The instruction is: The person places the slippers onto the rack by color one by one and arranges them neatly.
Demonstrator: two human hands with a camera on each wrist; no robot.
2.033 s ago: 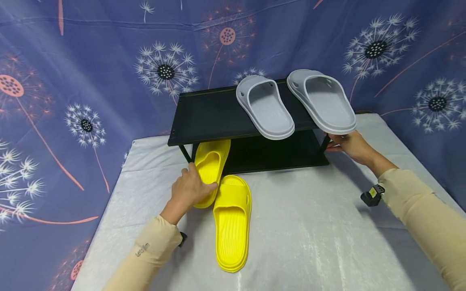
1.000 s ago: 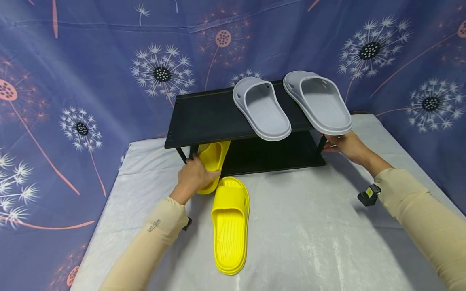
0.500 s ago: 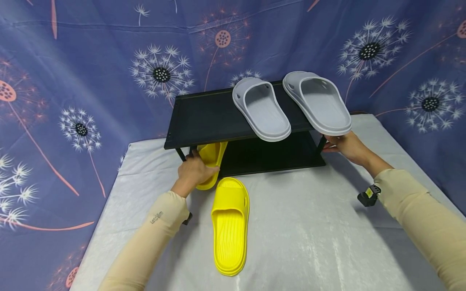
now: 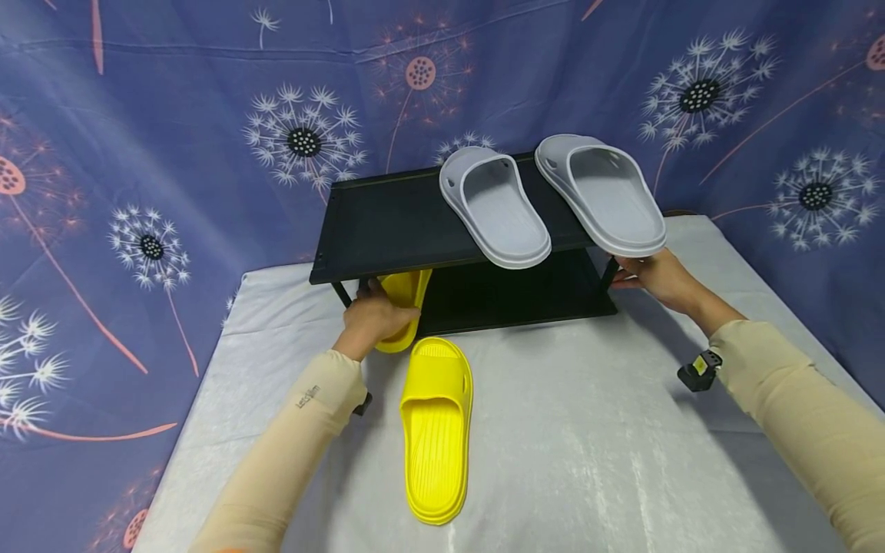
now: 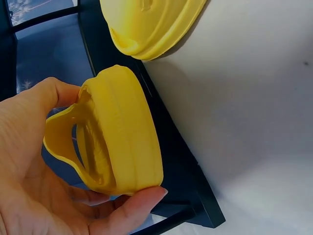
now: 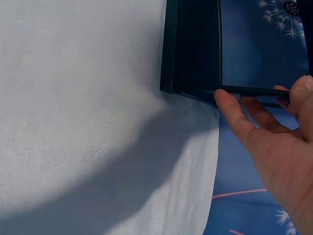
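Note:
A yellow slide slipper (image 4: 402,338) lies partly inside the lower tier of a black two-tier shoe rack (image 4: 387,223), its front under the top shelf. My left hand (image 4: 373,316) grips it near the rack's left post; in the left wrist view, thumb and fingers hold the slipper (image 5: 132,132) across its sides. A second yellow slide slipper (image 4: 435,438) lies on the cloth in front of the rack. My right hand (image 4: 667,280) holds the rack's right post (image 6: 254,91), with its fingertips partly hidden behind it in the head view.
Two grey clogs (image 4: 501,207) sit on the right half of the top shelf, their ends overhanging the front edge. A pale cloth (image 4: 567,430) covers the table. Behind the rack hangs a blue dandelion-print curtain (image 4: 207,115).
My left hand has pushed the gripped yellow slipper deeper into the lower tier, so less of it sticks out. My right hand stays at the rack's right post.

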